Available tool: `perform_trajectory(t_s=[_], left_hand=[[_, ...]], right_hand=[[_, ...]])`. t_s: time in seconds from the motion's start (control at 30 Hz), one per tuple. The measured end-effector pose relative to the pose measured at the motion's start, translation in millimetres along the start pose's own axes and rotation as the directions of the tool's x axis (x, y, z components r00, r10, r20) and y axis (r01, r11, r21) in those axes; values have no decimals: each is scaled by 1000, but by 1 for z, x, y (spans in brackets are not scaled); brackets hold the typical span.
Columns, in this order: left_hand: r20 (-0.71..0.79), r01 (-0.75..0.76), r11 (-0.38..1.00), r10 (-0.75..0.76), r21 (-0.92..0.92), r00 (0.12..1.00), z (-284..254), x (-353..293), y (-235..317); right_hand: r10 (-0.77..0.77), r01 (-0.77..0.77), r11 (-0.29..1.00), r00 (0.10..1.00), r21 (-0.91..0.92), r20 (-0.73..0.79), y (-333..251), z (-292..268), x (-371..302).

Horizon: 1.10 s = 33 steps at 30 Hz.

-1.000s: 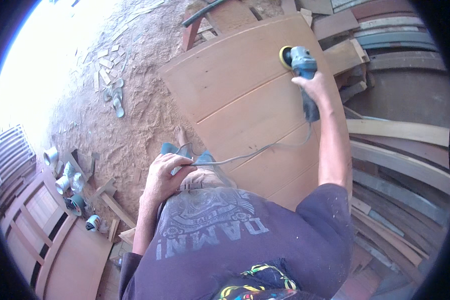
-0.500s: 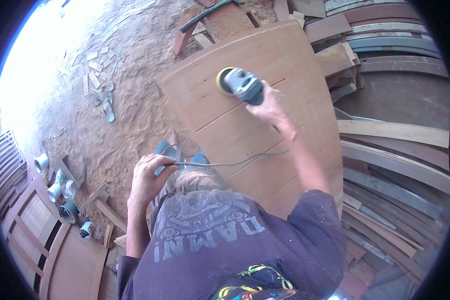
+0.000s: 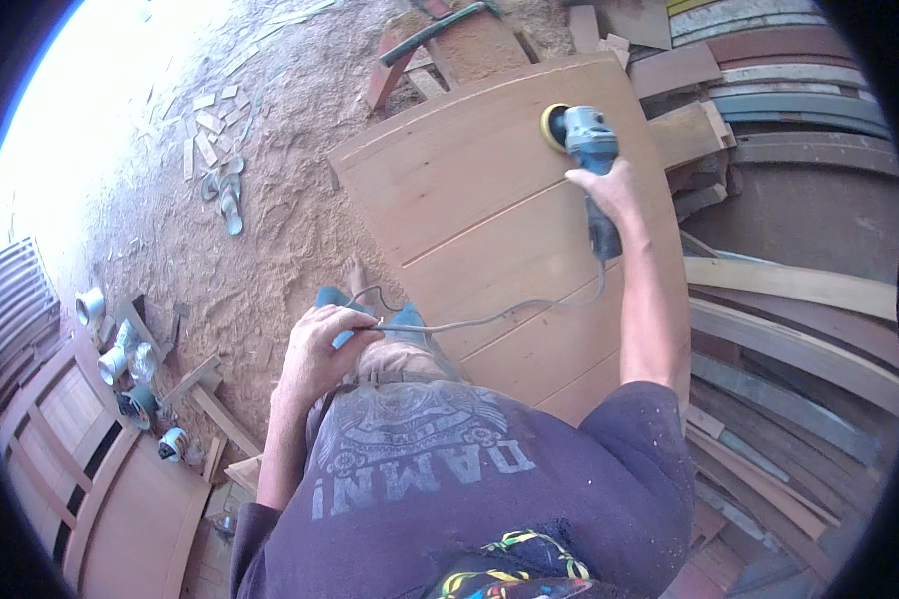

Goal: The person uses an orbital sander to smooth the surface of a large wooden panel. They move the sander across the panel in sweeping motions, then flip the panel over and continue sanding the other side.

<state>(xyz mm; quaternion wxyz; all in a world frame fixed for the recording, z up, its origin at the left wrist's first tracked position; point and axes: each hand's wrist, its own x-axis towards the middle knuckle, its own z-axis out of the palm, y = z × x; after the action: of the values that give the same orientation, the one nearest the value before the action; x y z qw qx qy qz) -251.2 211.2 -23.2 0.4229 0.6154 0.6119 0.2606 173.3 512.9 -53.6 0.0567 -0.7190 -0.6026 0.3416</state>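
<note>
My right hand (image 3: pixel 612 190) grips the body of an angle grinder (image 3: pixel 591 135) fitted with a yellow-edged round pad. The pad sits tilted against the far right part of a grooved wooden door panel (image 3: pixel 469 215), whose far edge is curved. A grey power cord (image 3: pixel 509 312) runs from the grinder's rear end across the panel to my left hand (image 3: pixel 327 339). There I pinch the cord between thumb and fingers, off the panel's near left side.
Stacked boards and planks (image 3: pixel 789 290) line the right side. Sawdust-covered ground (image 3: pixel 290 200) on the left bears wood offcuts (image 3: pixel 208 135) and sandals (image 3: pixel 229 195). At lower left lie other door panels (image 3: pixel 120 519) and several cans (image 3: pixel 112 364). A wooden support (image 3: pixel 395 75) stands beyond the panel.
My right hand has moved the grinder right across the panel, turning it so its rear end points toward me. My left hand still pinches the cord, slightly further right in view.
</note>
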Motion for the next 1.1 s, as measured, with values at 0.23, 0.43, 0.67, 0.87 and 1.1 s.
perform_trajectory(t_s=[0.23, 0.43, 0.67, 0.87, 1.1], left_hand=[[-24, 8, 999, -7, 32, 1000, -22, 3, -9], [-36, 105, 994, -105, -15, 994, -22, 6, -13], [88, 30, 999, -28, -19, 996, -2, 50, -1], [150, 17, 1000, -13, -21, 989, 20, 68, 12], [176, 88, 994, -98, 64, 979, 10, 71, 37]], right_hand=[[-230, 307, 932, 912, -193, 341, -143, 127, -91], [-219, 266, 941, 951, -210, 219, -129, 98, -41], [-234, 233, 972, 971, -32, -36, -33, 12, 52], [-116, 111, 993, 985, -43, -130, 39, -74, 147], [-161, 158, 987, 955, -33, -250, 52, -54, 158]])
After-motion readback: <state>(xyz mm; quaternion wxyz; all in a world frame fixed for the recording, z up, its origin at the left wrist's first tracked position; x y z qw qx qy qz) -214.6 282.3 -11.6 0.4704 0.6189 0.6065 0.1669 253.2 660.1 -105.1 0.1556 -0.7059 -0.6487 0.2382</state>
